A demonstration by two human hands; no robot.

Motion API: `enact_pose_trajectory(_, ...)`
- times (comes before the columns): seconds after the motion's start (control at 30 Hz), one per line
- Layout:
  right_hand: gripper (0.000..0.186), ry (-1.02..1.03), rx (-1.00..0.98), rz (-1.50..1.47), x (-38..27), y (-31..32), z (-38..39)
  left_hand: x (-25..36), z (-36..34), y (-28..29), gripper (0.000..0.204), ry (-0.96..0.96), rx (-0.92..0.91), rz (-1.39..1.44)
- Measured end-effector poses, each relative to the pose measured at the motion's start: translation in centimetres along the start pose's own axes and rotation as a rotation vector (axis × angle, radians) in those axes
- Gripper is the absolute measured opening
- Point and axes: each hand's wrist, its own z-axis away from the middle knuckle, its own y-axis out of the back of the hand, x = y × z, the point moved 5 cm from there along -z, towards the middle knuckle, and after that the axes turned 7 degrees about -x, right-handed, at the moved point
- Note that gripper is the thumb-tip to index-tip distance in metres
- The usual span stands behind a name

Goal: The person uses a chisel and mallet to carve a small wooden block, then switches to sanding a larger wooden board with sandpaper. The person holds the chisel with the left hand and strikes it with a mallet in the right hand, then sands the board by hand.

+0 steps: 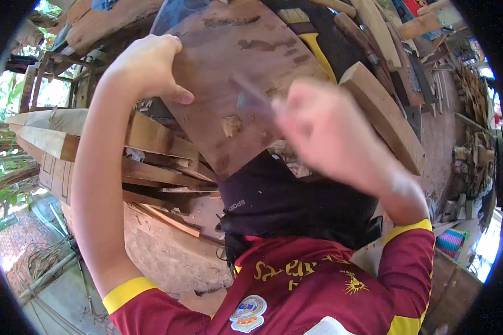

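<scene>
Left hand (146, 66) half-curled at wooden board (209, 106), hold unclear; right hand (317, 125) closed round blurred tool (258, 97). Likely surface work; next needs steady board.

Right hand (321, 125) (thin tool (256, 95) too) in blur.
</scene>
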Motion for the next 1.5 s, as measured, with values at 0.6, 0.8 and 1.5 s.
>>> enact_pose_trajectory(0.6,0.015,-0.207,0.112,0.365,5.8,1.1,-1.4,-0.2,0.2,0.1,0.101,-0.008,0.072,0.022)
enact_pose_trajectory(0.8,0.008,-0.130,0.027,0.198,1.9,0.9,1.9,-0.6,0.2,-0.3,0.096,-0.054,0.155,0.000)
enact_pose_trajectory(1.5,0.010,0.103,0.304,0.098,0.1,-0.9,2.6,-0.7,-0.1,-0.2,0.106,-0.011,0.068,0.022)
